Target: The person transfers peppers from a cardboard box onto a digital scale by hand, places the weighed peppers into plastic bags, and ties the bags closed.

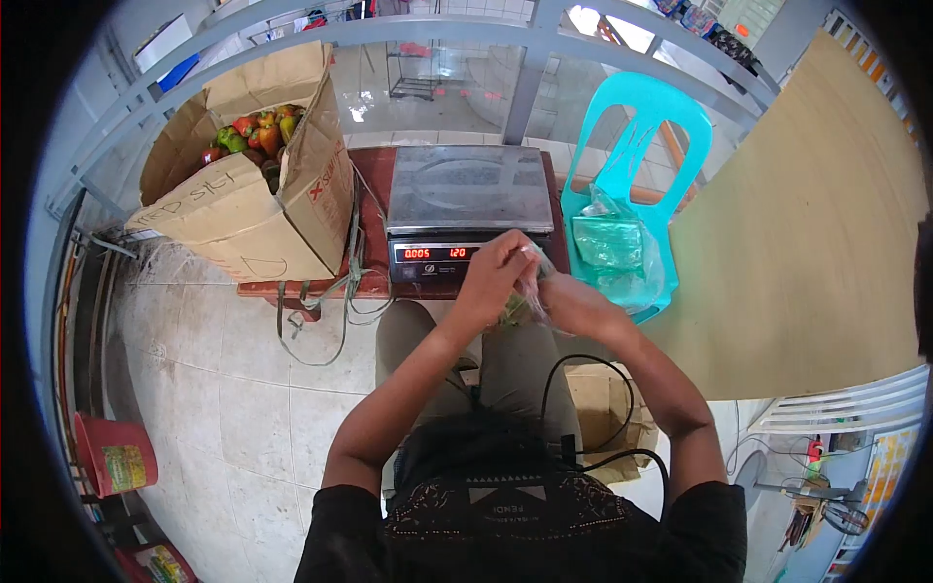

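My left hand and my right hand are close together above my lap, in front of the scale. Fingers of both are closed on the gathered top of a clear plastic bag. Something green shows low in the bag, partly hidden by my hands. Just beyond them sits a digital weighing scale with a bare metal pan. Its lit red display reads 0.005 and 1.20; my left hand covers the right part of the panel.
An open cardboard box of red and green peppers stands left on the reddish-brown bench. To the right, a turquoise chair holds a pack of plastic bags. A wooden board leans beside it. Cords hang near the bench.
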